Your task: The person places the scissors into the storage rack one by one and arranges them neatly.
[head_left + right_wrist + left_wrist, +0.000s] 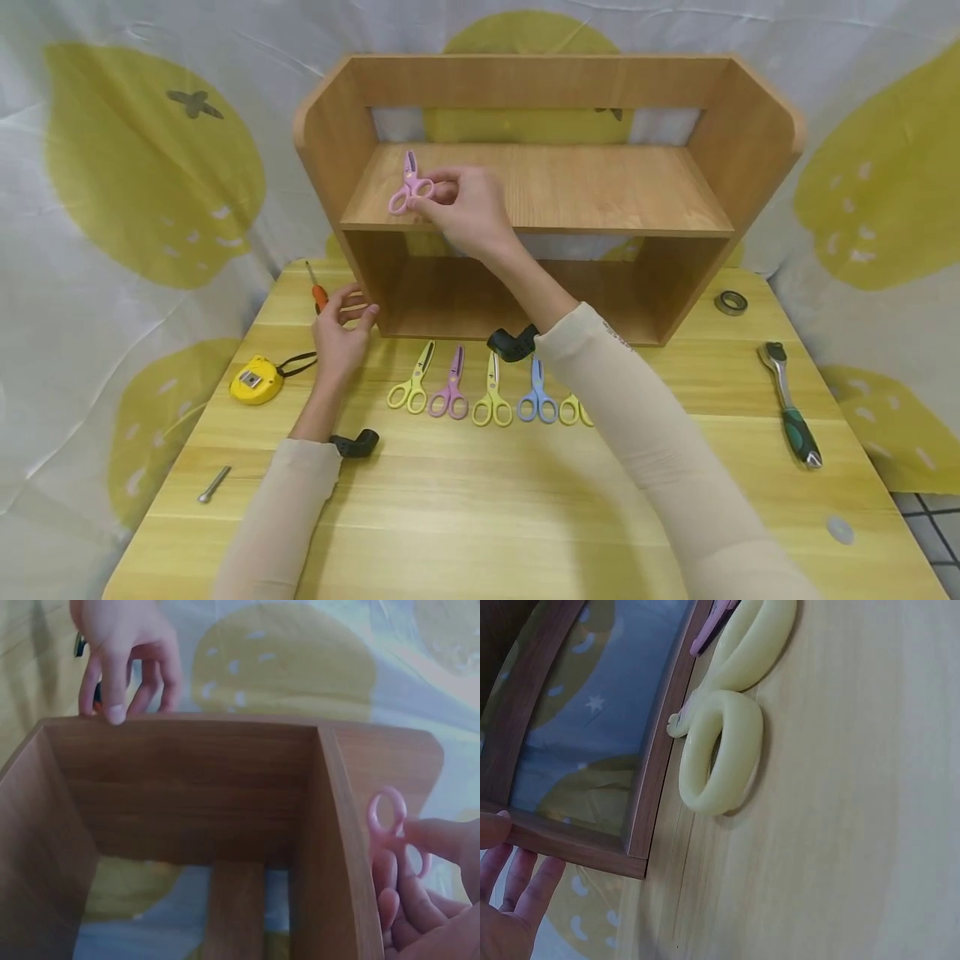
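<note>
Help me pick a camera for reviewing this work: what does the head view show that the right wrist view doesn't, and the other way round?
Only the head view: the row of scissors on the table, the ratchet, the tape roll and the bolt.

Only the right wrist view: the underside of the middle board.

Both: the wooden shelf unit, the left hand at its left side, and the right hand holding pink scissors.
</note>
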Available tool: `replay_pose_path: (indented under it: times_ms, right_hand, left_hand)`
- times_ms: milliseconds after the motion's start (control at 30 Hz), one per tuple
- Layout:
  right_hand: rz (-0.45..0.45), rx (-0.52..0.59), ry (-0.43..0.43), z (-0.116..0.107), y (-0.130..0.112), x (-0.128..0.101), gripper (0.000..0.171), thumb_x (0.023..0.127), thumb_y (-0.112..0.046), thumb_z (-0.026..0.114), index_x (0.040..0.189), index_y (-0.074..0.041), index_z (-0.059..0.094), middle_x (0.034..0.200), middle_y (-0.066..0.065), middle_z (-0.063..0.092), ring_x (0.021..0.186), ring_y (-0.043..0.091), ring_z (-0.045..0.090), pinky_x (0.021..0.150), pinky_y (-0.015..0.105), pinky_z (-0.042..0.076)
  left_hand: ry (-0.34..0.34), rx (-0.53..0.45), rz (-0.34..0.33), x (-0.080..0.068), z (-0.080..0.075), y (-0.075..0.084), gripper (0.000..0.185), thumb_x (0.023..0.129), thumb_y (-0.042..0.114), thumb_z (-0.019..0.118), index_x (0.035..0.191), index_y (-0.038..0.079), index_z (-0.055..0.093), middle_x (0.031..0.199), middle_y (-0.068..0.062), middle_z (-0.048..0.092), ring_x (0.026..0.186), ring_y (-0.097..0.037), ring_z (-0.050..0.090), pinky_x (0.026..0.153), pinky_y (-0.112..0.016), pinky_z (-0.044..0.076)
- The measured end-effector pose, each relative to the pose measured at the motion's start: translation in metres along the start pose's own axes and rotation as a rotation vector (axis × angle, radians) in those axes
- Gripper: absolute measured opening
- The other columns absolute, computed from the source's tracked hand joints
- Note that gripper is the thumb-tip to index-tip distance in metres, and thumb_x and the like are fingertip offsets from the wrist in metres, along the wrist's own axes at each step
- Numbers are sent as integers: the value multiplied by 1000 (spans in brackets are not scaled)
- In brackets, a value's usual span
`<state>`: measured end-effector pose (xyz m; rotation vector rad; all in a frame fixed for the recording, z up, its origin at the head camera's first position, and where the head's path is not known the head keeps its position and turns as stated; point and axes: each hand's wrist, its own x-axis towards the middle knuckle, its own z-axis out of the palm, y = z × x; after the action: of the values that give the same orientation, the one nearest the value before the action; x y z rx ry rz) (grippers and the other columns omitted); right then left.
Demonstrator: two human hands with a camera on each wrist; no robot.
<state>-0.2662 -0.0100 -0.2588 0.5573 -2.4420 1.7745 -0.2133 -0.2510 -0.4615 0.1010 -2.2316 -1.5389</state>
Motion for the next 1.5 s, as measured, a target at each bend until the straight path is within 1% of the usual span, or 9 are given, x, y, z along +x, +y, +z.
replay_pose_path:
  times_ms: [100,233,433,567,667,867,1000,1200,1500]
  right_hand:
    - [31,-19,-2,9,-3,7,38,90,-19,82,124,-4,73,94,6,80,73,8,68,54,18,51]
    - [47,-47,-5,17,-5,13,35,92,-20,80,123,-5,74,92,4,80,68,6,64,50,17,46]
    - [42,-161,-35,21,-7,18,28,92,-27,79,115,-12,77,89,-2,78,74,7,61,54,18,45]
    - [41,-276,-46,20,-7,21,26,89,-33,82,108,-15,77,93,-2,74,85,9,63,64,20,50]
    - [51,-352,-47,20,-6,22,27,89,-35,81,109,-17,76,98,-4,73,91,9,63,71,21,51]
    - [75,-466,-63,19,-5,24,28,91,-39,78,113,-21,76,101,-8,69,91,8,60,71,23,49]
    - [31,-443,-82,15,-4,23,36,88,-37,81,116,-17,75,103,-5,70,95,9,61,76,22,51]
    - [-30,-262,-143,0,-1,13,46,89,-28,81,127,-6,67,121,7,69,109,17,65,91,22,57]
    - [-79,-190,-122,-36,4,-28,40,90,-26,81,124,-9,69,116,5,69,96,14,65,84,24,59]
  left_hand:
    - [2,-1,-14,-2,3,4,38,97,15,74,133,17,64,121,-12,70,102,-26,70,68,-11,59]
    - [0,-8,-27,-8,4,20,40,97,8,72,135,9,63,123,-21,69,106,-37,69,66,-8,56]
    - [-1,-6,-12,-14,1,39,38,96,4,71,134,4,63,122,-27,67,105,-43,68,64,-8,55]
    - [-15,15,-13,-14,1,41,38,97,6,70,135,5,63,123,-27,67,105,-42,68,64,-10,57]
    - [-26,19,-16,-14,3,41,38,98,6,70,135,5,62,123,-27,67,105,-41,68,66,-10,58]
    - [-43,-1,-25,-12,5,42,39,97,6,70,136,5,62,124,-26,67,106,-40,68,66,-11,57]
    - [-57,-21,-33,-11,5,43,40,97,5,71,136,5,62,124,-25,67,107,-40,68,67,-11,58]
    - [-86,-37,-53,-7,-1,39,41,97,5,71,137,7,62,125,-21,66,111,-37,68,71,-12,60]
    - [-117,-40,-84,-3,-11,36,41,96,7,72,136,6,62,125,-17,66,113,-30,67,74,-12,61]
